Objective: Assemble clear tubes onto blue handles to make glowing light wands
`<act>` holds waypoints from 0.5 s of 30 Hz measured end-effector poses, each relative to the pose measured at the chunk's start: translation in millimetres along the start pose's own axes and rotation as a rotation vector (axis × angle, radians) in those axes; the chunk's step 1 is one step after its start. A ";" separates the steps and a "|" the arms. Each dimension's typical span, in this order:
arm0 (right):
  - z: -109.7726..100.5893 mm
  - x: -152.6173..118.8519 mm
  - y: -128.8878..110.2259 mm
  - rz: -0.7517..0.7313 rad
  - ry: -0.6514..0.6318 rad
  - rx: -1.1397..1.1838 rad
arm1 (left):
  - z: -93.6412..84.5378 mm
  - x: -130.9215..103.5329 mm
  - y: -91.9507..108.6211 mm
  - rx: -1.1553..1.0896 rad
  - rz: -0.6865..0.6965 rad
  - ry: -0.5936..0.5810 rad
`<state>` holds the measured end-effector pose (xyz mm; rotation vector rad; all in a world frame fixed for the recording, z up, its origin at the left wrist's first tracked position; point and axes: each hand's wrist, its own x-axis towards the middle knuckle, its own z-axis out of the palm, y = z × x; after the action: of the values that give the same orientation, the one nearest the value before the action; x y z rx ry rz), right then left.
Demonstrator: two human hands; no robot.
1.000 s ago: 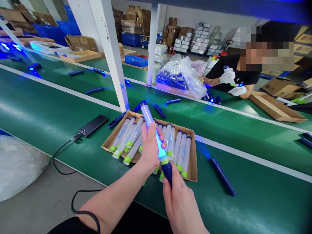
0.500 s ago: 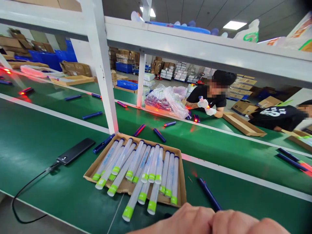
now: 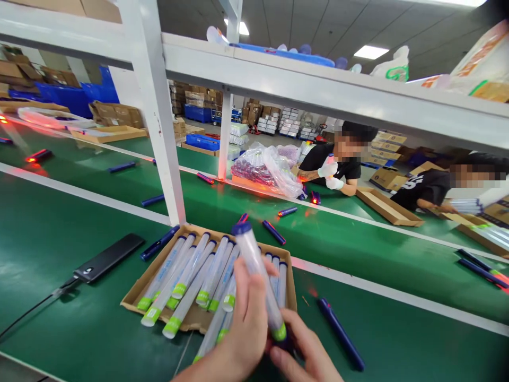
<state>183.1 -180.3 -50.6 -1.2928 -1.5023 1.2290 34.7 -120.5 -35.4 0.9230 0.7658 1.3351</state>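
In front of the tray I hold a translucent plastic tube (image 3: 258, 270) upright and tilted, with a dark blue cap on top and a green band low down. My left hand (image 3: 251, 313) is closed around its middle. My right hand (image 3: 304, 350) grips a dark blue handle (image 3: 283, 344) at the tube's lower end; most of the handle is hidden by my fingers. Behind my left hand, a cardboard tray (image 3: 131, 294) bears several similar tubes (image 3: 191, 276), some jutting over its front edge. A dark blue light-stick handle (image 3: 341, 334) lies right of my hands, glowing red at one end.
A black phone-like device (image 3: 109, 258) with a cable lies to the left. More handles (image 3: 274, 232) lie on the green belt (image 3: 222, 204). A white post (image 3: 153, 122) and crossbeam (image 3: 302, 79) stand ahead. Across the belt, a person in white gloves (image 3: 332, 172) works beside a plastic bag (image 3: 266, 170).
Both hands have risen into fuller view from the lower edge, now with a tube and handle between them. The camera has shifted slightly, and some handles on the belt have moved right.
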 end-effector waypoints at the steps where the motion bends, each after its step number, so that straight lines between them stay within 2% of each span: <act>1: -9.4 12.1 7.1 -0.005 0.019 -0.083 | -5.3 13.3 9.7 0.212 0.059 -0.019; 3: -43.5 49.1 18.5 -0.018 0.180 -0.260 | -18.7 39.6 22.7 0.760 0.102 -0.128; 5: -94.7 95.7 27.6 0.058 0.357 -0.389 | -32.8 60.2 24.5 1.275 0.017 -0.218; 7: -151.3 137.0 37.0 0.193 0.524 -0.488 | -44.3 72.4 17.1 1.600 -0.114 -0.255; 9: -199.1 162.6 48.6 0.314 0.644 -0.575 | -53.1 78.0 6.2 1.704 -0.207 -0.303; 11: -227.7 173.3 61.7 0.407 0.709 -0.644 | -61.3 81.3 -2.8 1.682 -0.250 -0.359; 13: -234.7 178.1 74.6 0.453 0.733 -0.703 | -71.0 85.7 -7.1 1.585 -0.275 -0.374; 15: -224.2 185.5 85.6 0.440 0.719 -0.758 | -81.5 91.3 -6.1 1.440 -0.297 -0.341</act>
<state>385.7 42.1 -89.7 -2.3407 -1.1793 0.2842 -25.3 -20.5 -73.1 1.9580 1.5250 0.1550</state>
